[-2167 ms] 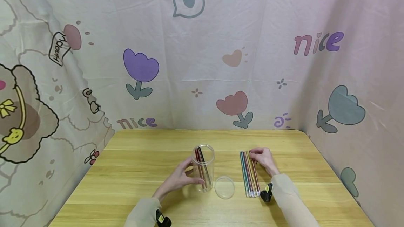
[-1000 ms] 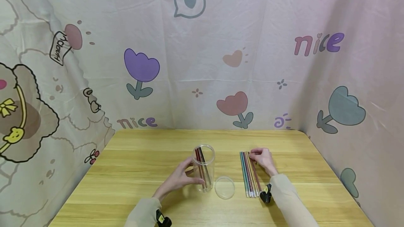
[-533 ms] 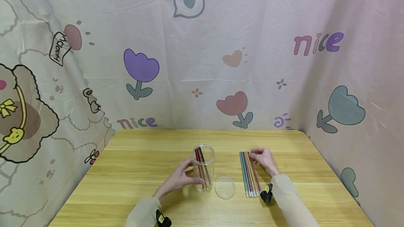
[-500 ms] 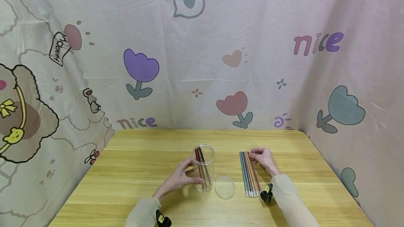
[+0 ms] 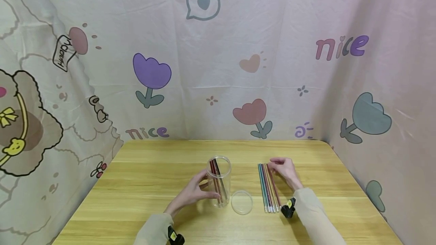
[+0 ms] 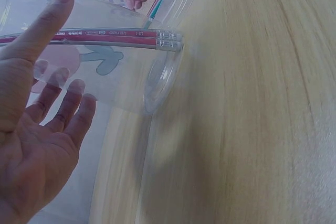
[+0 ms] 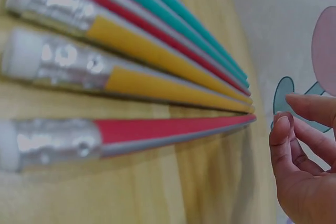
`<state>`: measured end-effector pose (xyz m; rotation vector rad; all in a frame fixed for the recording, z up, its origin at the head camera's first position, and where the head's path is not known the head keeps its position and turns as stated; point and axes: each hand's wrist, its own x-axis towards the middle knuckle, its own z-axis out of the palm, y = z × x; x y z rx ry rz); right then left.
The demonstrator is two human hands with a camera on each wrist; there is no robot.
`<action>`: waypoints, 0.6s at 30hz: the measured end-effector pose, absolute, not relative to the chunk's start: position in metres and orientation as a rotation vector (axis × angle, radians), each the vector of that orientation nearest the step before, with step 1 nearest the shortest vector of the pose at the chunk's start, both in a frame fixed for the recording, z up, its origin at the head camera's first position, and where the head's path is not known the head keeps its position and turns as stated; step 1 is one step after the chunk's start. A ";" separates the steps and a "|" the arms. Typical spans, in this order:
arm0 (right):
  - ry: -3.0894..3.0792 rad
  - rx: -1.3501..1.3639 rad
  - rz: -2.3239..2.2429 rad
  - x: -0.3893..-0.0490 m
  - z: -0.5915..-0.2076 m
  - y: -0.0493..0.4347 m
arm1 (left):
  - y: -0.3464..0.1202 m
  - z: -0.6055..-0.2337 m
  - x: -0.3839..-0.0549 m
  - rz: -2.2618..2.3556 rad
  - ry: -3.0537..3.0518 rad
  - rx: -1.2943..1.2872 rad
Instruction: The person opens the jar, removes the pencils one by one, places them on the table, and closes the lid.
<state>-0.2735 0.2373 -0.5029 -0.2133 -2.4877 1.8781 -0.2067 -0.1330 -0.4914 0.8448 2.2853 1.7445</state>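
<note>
A clear jar (image 5: 219,184) stands upright on the table, holding a few red and dark pencils (image 5: 215,177), their erasers at the bottom. My left hand (image 5: 194,191) grips it from the left, thumb on the near side and fingers behind. To the right, several pencils (image 5: 268,188) lie side by side, with teal, red and yellow bodies and white eraser ends toward me. My right hand (image 5: 286,170) is at the far end of the rightmost red pencil (image 7: 142,132). In the right wrist view its thumb and fingers are bent slightly apart, with nothing visible between them.
A clear round lid (image 5: 242,202) lies flat between the jar and the pencil row. The wooden table (image 5: 153,162) ends at a patterned cloth backdrop (image 5: 211,67), which also hangs at both sides. A black wrist camera (image 5: 288,208) sits close to the pencils' eraser ends.
The rightmost red pencil's near end has shifted slightly right, away from its neighbours. My right hand has risen a little at the far ends. The left hand and jar keep their place.
</note>
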 end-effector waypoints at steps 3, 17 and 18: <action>-2.471 -0.190 1.889 -0.273 -0.498 0.236 | -0.133 -0.492 -0.207 1.738 2.299 0.857; -2.387 -0.055 1.923 -0.272 -0.472 0.224 | -0.134 -0.493 -0.207 1.757 2.284 0.884; -2.371 -0.049 1.939 -0.272 -0.471 0.223 | -0.134 -0.492 -0.207 1.758 2.281 0.881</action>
